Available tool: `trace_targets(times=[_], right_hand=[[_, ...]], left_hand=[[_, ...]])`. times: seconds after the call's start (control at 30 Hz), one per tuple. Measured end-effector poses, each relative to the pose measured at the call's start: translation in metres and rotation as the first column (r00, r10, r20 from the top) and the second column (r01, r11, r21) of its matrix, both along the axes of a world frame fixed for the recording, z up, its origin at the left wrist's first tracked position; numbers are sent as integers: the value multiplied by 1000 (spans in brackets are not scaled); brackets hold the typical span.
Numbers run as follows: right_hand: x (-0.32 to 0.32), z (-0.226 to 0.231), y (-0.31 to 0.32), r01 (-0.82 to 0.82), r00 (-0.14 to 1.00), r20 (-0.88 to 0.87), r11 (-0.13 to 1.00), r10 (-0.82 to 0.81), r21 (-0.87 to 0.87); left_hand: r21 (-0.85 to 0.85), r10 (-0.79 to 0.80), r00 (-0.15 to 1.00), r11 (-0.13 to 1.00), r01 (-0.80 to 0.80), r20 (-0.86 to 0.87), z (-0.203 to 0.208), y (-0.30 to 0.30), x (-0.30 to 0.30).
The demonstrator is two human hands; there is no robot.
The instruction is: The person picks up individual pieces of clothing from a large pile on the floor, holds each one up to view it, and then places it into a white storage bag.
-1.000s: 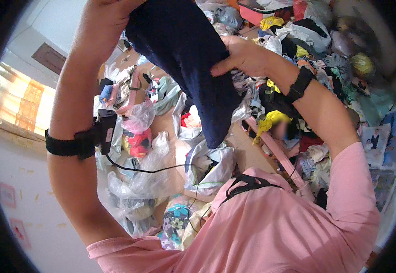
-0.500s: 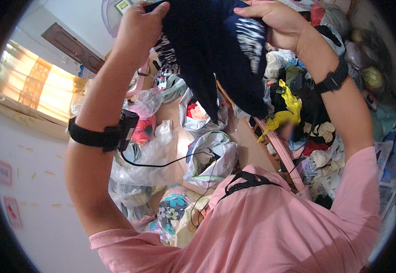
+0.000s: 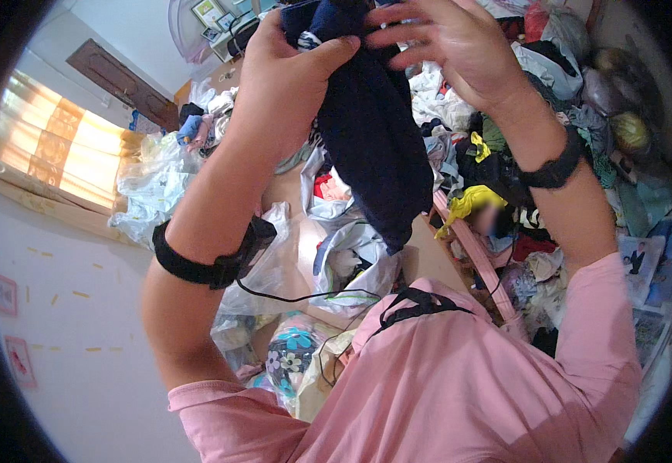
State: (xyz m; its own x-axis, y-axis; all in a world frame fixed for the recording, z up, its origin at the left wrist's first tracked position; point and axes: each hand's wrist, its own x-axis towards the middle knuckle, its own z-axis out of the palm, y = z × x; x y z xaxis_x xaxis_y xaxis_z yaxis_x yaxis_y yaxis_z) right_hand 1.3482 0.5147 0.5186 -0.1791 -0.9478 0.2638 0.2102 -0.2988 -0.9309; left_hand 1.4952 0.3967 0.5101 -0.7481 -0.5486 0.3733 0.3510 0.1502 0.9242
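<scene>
A pair of dark navy trousers (image 3: 378, 147) with white zebra-like patches hangs, folded over, in front of me near the top of the view. My left hand (image 3: 289, 81) grips them by the upper part, its thumb laid across the cloth. At their right upper edge is my right hand (image 3: 463, 58), fingers spread and slightly blurred. Its fingertips lie close to the fabric; whether they touch it I cannot tell. The top of the trousers runs out of the picture.
Below the trousers stand white bags (image 3: 359, 262) with clothes inside. A large heap of mixed clothes (image 3: 536, 208), with a yellow garment (image 3: 475, 202), fills the right behind a pink rail (image 3: 479, 270). Clear plastic bags (image 3: 154, 189) lie at left. A black cable (image 3: 297, 298) hangs from my left forearm strap.
The trousers, earlier held spread between both hands with two legs hanging, are now folded together in my left hand. My left hand moved right; my right hand's fingers have spread.
</scene>
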Motion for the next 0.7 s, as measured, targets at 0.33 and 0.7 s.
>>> trace_targets(times=[0.33, 0.7], right_hand=[[33, -168, 46, -601, 746, 325, 798, 582, -49], [34, -148, 169, -305, 829, -344, 872, 441, 383]], left_hand=[[402, -56, 995, 915, 17, 87, -15, -23, 15], [716, -362, 928, 626, 309, -84, -148, 94, 2]])
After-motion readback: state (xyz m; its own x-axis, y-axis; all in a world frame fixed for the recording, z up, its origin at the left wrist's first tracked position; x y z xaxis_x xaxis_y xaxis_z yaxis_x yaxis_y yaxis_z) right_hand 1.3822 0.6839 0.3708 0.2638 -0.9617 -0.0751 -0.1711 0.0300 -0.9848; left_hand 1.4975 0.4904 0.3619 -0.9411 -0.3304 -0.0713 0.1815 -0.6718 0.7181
